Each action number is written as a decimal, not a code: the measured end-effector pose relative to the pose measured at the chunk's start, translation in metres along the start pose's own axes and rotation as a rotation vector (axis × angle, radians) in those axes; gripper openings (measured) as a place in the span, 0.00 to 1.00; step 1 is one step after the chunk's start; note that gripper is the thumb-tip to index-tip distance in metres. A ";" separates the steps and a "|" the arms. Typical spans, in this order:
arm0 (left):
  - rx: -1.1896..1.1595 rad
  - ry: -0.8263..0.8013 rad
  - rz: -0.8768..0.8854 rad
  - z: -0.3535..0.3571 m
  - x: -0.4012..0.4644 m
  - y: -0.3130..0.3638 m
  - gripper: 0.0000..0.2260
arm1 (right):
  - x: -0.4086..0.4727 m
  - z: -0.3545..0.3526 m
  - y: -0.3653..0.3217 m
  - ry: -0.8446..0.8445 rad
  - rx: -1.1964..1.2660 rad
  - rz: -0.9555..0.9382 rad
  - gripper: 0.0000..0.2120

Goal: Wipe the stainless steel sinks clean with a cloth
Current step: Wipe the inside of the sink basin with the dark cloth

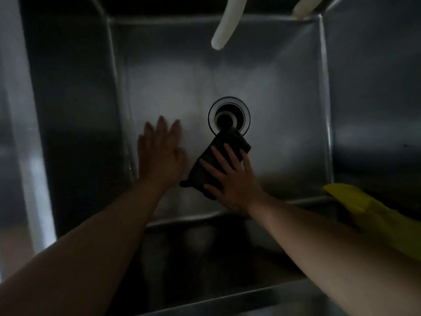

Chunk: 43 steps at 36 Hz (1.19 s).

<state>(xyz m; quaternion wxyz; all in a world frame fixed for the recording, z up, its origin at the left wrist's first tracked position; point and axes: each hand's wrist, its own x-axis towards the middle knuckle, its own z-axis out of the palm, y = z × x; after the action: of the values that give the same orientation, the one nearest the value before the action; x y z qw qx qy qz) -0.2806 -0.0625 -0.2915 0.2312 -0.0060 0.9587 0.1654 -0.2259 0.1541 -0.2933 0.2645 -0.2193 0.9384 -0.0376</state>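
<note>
one dark cloth (218, 160) lies flat on the floor of the stainless steel sink (284, 92), its far corner touching the rim of the round drain (228, 117). my right hand (230, 176) presses on it with fingers straight and spread. my left hand (160, 151) rests just beside it, palm down on the sink floor near the left wall, fingers straight and holding nothing; it looks blurred. two pale hoses (227, 21) hang over the far edge. something yellow (364, 208), maybe a glove, sits on the near right rim beside my right forearm.
</note>
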 end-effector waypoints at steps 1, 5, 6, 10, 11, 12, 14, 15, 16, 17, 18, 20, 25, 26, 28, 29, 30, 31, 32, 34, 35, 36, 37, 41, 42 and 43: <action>0.016 -0.061 -0.066 0.004 -0.003 -0.008 0.32 | 0.001 0.007 0.000 0.020 0.003 0.020 0.31; 0.107 -0.244 -0.087 0.021 -0.018 -0.025 0.36 | 0.010 0.024 0.009 0.130 0.118 0.329 0.31; 0.098 -0.252 -0.092 0.024 -0.021 -0.025 0.37 | 0.017 0.023 0.016 0.156 0.160 0.451 0.31; 0.092 -0.237 -0.097 0.034 -0.021 -0.022 0.39 | 0.069 0.002 0.066 0.242 0.318 0.813 0.35; 0.091 -0.228 -0.094 0.036 -0.021 -0.023 0.39 | 0.085 -0.008 0.077 0.259 0.335 0.838 0.37; 0.090 -0.223 -0.091 0.037 -0.021 -0.024 0.38 | 0.102 -0.017 0.084 0.272 0.344 0.846 0.37; 0.100 -0.225 -0.090 0.039 -0.021 -0.026 0.38 | 0.135 -0.034 0.088 0.277 0.373 0.824 0.37; 0.107 -0.227 -0.090 0.039 -0.021 -0.026 0.38 | 0.150 -0.041 0.084 0.275 0.391 0.802 0.37; 0.112 -0.232 -0.092 0.039 -0.021 -0.025 0.38 | 0.163 -0.048 0.078 0.271 0.399 0.772 0.37; 0.116 -0.240 -0.096 0.037 -0.021 -0.024 0.38 | 0.174 -0.053 0.070 0.262 0.393 0.728 0.37; 0.119 -0.250 -0.100 0.036 -0.021 -0.023 0.38 | 0.183 -0.057 0.060 0.245 0.368 0.669 0.37; 0.122 -0.276 -0.106 0.033 -0.021 -0.021 0.38 | 0.192 -0.061 0.040 0.195 0.271 0.507 0.37; 0.127 -0.317 -0.102 0.029 -0.021 -0.019 0.38 | 0.169 -0.040 -0.002 0.138 0.071 0.025 0.35; 0.133 -0.323 -0.101 0.029 -0.020 -0.019 0.38 | 0.164 -0.037 -0.002 0.146 0.042 -0.031 0.34; 0.136 -0.337 -0.105 0.030 -0.019 -0.020 0.38 | 0.160 -0.041 0.011 0.156 -0.016 -0.111 0.33; 0.135 -0.337 -0.105 0.031 -0.019 -0.021 0.38 | 0.162 -0.045 0.020 0.165 -0.038 -0.126 0.33; 0.131 -0.331 -0.107 0.032 -0.018 -0.022 0.38 | 0.166 -0.050 0.029 0.176 -0.046 -0.111 0.33; 0.126 -0.324 -0.109 0.032 -0.018 -0.023 0.38 | 0.170 -0.054 0.037 0.187 -0.032 -0.062 0.33; 0.122 -0.315 -0.109 0.033 -0.019 -0.022 0.38 | 0.174 -0.057 0.045 0.196 -0.005 0.017 0.33; 0.123 -0.295 -0.109 0.034 -0.019 -0.022 0.38 | 0.179 -0.063 0.059 0.203 0.072 0.239 0.35; 0.123 -0.289 -0.110 0.035 -0.020 -0.022 0.38 | 0.178 -0.064 0.067 0.204 0.117 0.360 0.36; 0.120 -0.284 -0.111 0.035 -0.020 -0.022 0.38 | 0.174 -0.064 0.075 0.205 0.160 0.471 0.37; 0.117 -0.282 -0.110 0.035 -0.019 -0.022 0.38 | 0.165 -0.063 0.082 0.204 0.200 0.560 0.37; 0.096 -0.296 -0.112 0.032 -0.020 -0.021 0.38 | 0.100 -0.034 0.088 0.118 0.285 0.771 0.40; 0.097 -0.293 -0.113 0.031 -0.021 -0.021 0.38 | 0.083 -0.026 0.082 0.087 0.297 0.798 0.41; 0.104 -0.289 -0.112 0.028 -0.022 -0.020 0.39 | 0.069 -0.021 0.075 0.055 0.321 0.815 0.41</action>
<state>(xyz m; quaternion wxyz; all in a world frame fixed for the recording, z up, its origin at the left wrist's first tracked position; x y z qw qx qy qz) -0.2472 -0.0739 -0.3113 0.3756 -0.0236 0.9209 0.1013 -0.3185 0.1912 -0.3223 0.2634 0.2136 0.9372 -0.0813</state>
